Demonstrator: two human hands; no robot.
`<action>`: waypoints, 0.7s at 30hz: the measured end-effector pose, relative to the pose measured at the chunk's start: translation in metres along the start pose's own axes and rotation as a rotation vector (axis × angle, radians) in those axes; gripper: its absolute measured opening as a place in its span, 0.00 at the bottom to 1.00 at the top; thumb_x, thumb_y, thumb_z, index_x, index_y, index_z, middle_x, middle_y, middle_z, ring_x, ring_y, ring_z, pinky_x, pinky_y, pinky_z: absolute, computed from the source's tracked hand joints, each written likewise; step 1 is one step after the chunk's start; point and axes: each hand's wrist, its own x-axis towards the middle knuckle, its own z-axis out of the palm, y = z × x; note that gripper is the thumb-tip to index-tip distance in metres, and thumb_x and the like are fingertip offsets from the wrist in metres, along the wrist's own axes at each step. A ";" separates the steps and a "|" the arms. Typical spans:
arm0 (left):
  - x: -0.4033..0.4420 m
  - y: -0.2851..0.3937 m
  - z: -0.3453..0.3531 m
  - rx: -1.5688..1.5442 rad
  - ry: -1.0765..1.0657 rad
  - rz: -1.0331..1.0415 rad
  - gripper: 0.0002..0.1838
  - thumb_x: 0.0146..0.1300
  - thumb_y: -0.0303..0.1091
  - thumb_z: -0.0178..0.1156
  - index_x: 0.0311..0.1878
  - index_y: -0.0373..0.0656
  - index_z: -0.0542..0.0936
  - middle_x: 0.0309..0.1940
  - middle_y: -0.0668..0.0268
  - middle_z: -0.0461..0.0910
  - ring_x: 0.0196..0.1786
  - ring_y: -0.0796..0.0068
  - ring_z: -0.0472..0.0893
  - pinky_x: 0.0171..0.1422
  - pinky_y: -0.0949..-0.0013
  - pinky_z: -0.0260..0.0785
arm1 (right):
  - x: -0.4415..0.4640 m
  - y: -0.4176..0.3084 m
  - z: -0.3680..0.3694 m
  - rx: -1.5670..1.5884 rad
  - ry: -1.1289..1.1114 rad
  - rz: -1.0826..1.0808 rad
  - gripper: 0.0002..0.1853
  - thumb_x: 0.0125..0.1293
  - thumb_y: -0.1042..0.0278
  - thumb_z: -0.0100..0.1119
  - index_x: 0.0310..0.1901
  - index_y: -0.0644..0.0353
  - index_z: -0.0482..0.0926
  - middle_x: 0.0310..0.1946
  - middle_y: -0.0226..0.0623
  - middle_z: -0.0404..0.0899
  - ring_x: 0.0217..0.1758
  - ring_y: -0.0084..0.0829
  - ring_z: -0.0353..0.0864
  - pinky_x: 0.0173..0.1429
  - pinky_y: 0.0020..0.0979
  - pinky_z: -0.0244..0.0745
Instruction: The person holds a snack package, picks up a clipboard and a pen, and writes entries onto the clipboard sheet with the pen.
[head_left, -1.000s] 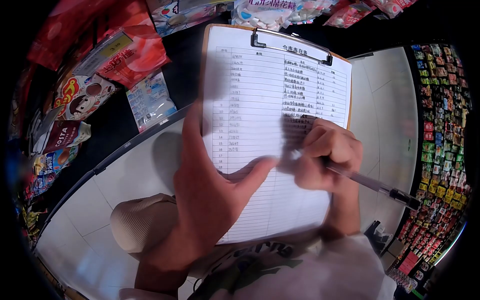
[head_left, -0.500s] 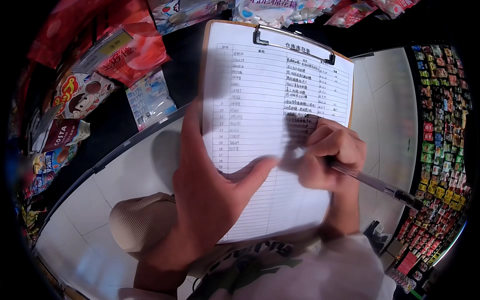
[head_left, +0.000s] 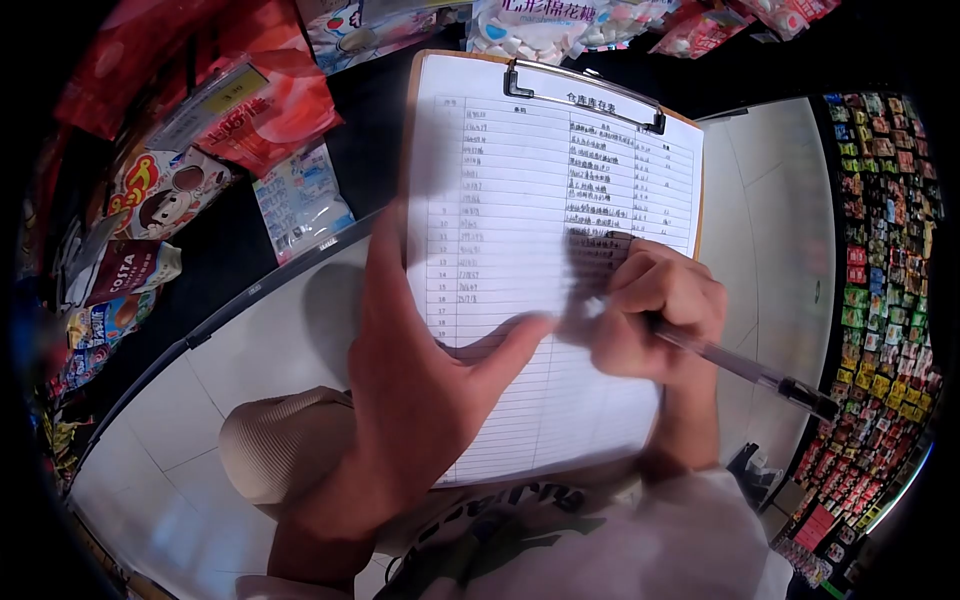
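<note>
A wooden clipboard (head_left: 412,125) with a metal clip (head_left: 585,84) bears a printed table sheet (head_left: 520,200), its rows partly filled with handwriting. My left hand (head_left: 425,370) grips the clipboard's left side, thumb on the paper and the other fingers hidden at or behind the edge. Closed around a clear pen (head_left: 745,367), my right hand (head_left: 660,310) rests on the sheet's right half, near the lowest handwritten lines of the name column. The pen's rear end points to the lower right; its tip is hidden.
Candy and snack bags (head_left: 265,110) fill a dark shelf at the left and top, with a price tag (head_left: 230,90) in front. A tall rack of small packets (head_left: 880,300) stands at the right. Pale floor tiles (head_left: 180,420) and my knee (head_left: 285,445) show below.
The clipboard has shifted slightly in view, down from half a second ago. My right hand and the pen have moved a little with it; both holds are the same.
</note>
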 end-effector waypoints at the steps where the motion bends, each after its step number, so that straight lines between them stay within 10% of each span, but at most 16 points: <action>1: 0.000 0.000 0.000 0.009 -0.004 -0.008 0.52 0.48 0.27 0.79 0.72 0.29 0.56 0.56 0.48 0.77 0.55 0.63 0.82 0.58 0.64 0.76 | 0.000 0.000 0.000 0.002 0.001 0.000 0.14 0.50 0.79 0.67 0.25 0.57 0.67 0.17 0.32 0.71 0.19 0.28 0.71 0.24 0.27 0.66; 7: 0.001 -0.003 0.000 0.033 -0.014 0.001 0.54 0.48 0.34 0.79 0.73 0.30 0.55 0.58 0.42 0.74 0.58 0.49 0.80 0.61 0.57 0.74 | 0.005 -0.004 -0.004 0.000 -0.008 -0.004 0.14 0.50 0.79 0.67 0.25 0.56 0.67 0.17 0.32 0.72 0.20 0.29 0.71 0.24 0.27 0.66; 21: 0.001 0.007 -0.002 0.007 -0.018 -0.041 0.54 0.48 0.31 0.79 0.73 0.30 0.55 0.59 0.44 0.74 0.58 0.55 0.81 0.60 0.61 0.75 | 0.002 -0.002 -0.006 0.064 -0.025 -0.010 0.15 0.50 0.80 0.66 0.25 0.57 0.66 0.17 0.31 0.71 0.19 0.27 0.69 0.23 0.27 0.63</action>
